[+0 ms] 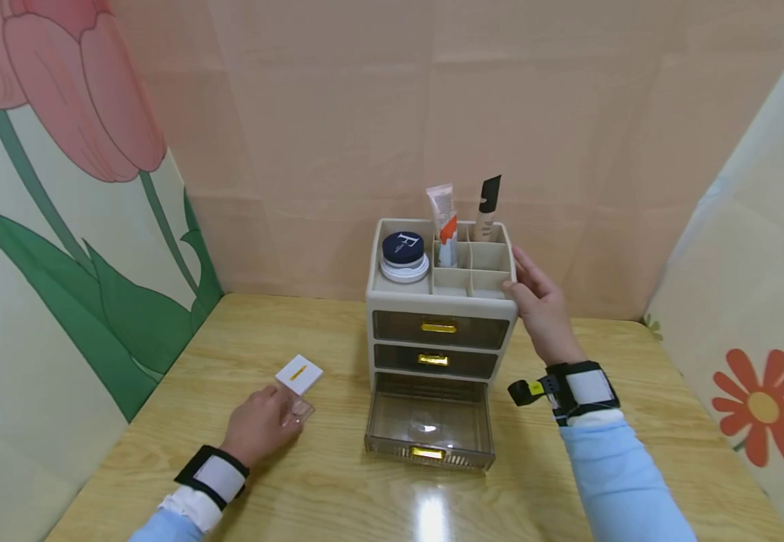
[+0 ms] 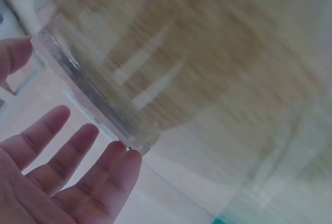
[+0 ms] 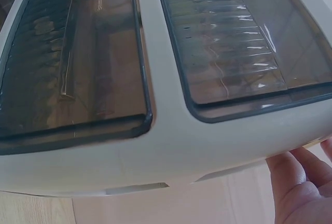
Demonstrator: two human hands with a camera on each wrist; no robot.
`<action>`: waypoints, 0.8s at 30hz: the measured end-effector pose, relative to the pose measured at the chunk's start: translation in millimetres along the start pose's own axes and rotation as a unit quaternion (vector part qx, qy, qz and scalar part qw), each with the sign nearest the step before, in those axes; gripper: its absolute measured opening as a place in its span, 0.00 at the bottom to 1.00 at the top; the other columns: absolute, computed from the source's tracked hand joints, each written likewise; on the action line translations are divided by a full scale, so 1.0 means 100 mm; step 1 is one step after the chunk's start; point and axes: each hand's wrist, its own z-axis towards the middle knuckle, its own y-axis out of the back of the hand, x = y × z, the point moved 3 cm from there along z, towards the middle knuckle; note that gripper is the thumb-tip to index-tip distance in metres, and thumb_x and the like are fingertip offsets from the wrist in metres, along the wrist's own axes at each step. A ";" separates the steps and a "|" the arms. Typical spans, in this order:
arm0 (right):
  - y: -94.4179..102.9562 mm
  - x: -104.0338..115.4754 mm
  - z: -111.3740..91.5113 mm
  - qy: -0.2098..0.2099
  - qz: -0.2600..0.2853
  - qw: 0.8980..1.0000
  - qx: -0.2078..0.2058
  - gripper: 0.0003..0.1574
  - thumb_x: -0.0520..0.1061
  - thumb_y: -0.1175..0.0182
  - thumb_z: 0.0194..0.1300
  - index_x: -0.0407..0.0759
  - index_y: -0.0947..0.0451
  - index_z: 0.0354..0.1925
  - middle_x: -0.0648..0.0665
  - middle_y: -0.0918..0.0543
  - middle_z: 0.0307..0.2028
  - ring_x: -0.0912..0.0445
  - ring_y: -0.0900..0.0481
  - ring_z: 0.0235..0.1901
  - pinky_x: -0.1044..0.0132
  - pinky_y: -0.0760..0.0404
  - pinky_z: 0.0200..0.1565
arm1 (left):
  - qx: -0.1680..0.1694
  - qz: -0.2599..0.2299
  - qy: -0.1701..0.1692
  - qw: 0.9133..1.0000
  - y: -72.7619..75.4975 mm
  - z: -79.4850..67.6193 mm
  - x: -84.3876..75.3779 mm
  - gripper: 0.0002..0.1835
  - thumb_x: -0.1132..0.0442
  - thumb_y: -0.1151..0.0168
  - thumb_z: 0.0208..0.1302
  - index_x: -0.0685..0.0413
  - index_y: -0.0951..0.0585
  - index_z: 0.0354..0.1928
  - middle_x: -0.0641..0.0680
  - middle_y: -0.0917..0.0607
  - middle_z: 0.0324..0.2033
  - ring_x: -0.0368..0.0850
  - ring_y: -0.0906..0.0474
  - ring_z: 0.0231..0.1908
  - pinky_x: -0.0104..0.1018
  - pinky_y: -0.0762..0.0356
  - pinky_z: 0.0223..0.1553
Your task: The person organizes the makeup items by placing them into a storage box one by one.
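My left hand (image 1: 259, 425) is low over the table at the left and pinches a small clear plastic case (image 1: 302, 410) between thumb and fingertips. In the left wrist view, the clear case (image 2: 96, 92) shows edge-on between them. Just beyond it lies a white square (image 1: 299, 374) with a gold stripe. My right hand (image 1: 546, 316) grips the upper right side of a cream cosmetics organizer (image 1: 441, 303), thumb at the top rim and fingers along the side. The organizer's bottom drawer (image 1: 430, 421) is pulled out. Its two upper drawers (image 1: 399, 329) are closed.
On the organizer's top stand a dark-lidded round jar (image 1: 403, 252), a white and orange tube (image 1: 444, 222) and a black-capped bottle (image 1: 488, 207). The wooden table (image 1: 297, 482) meets a pink backdrop (image 1: 311, 150) behind, with printed flower panels at both sides.
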 end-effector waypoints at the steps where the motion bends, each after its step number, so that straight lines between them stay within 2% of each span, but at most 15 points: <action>1: 0.00 0.00 0.00 -0.001 0.001 1.000 0.000 0.35 0.50 0.48 0.73 0.69 0.44 0.73 0.48 0.43 0.73 0.44 0.40 0.68 0.44 0.33 0.61 | -0.001 -0.001 -0.003 1.000 0.00 0.00 0.00 0.15 0.53 0.26 0.47 0.53 0.18 0.34 0.51 0.21 0.29 0.44 0.27 0.27 0.40 0.27 0.24; 7: -0.01 0.00 -0.01 -0.006 -0.006 1.000 0.001 0.34 0.50 0.49 0.73 0.70 0.45 0.73 0.50 0.44 0.73 0.45 0.40 0.69 0.44 0.33 0.61 | -0.008 0.002 -0.019 1.000 -0.01 -0.01 -0.03 0.12 0.56 0.27 0.45 0.51 0.21 0.27 0.49 0.25 0.24 0.45 0.30 0.25 0.39 0.31 0.22; 16: 0.00 0.00 -0.01 -0.004 -0.010 1.000 0.001 0.37 0.51 0.49 0.73 0.66 0.48 0.75 0.51 0.45 0.74 0.44 0.40 0.68 0.42 0.34 0.61 | -0.007 -0.008 -0.011 1.000 0.00 -0.01 -0.04 0.14 0.56 0.26 0.47 0.54 0.18 0.33 0.51 0.23 0.28 0.46 0.27 0.28 0.41 0.27 0.26; 24: -0.01 0.03 -0.03 -0.005 -0.009 1.000 0.000 0.34 0.51 0.49 0.73 0.70 0.44 0.73 0.50 0.44 0.74 0.44 0.40 0.68 0.43 0.34 0.61 | 0.000 -0.022 -0.011 1.000 0.01 -0.04 -0.03 0.17 0.56 0.25 0.48 0.55 0.18 0.38 0.54 0.20 0.34 0.48 0.24 0.30 0.44 0.24 0.30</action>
